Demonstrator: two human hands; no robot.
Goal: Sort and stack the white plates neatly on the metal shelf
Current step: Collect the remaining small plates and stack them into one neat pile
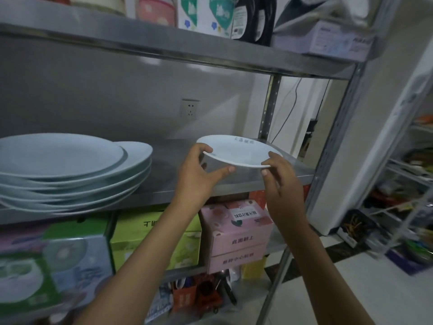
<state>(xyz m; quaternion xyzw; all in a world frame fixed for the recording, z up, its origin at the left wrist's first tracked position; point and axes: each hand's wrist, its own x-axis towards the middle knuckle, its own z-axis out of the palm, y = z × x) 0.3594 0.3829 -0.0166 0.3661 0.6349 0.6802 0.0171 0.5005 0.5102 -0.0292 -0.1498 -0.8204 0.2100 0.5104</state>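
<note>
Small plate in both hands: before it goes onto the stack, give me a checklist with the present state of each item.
1. Left hand has a grip on the small plate: ok.
2. Right hand pinches the near rim: ok.
3. Plate held level: not ok, slightly tilted.
4. Shelf between plate and stack free of clutter: ok.
5. Stack tidy: not ok, plates sit offset.
6. Size matches the stack: not ok, stack plates look larger.
</note>
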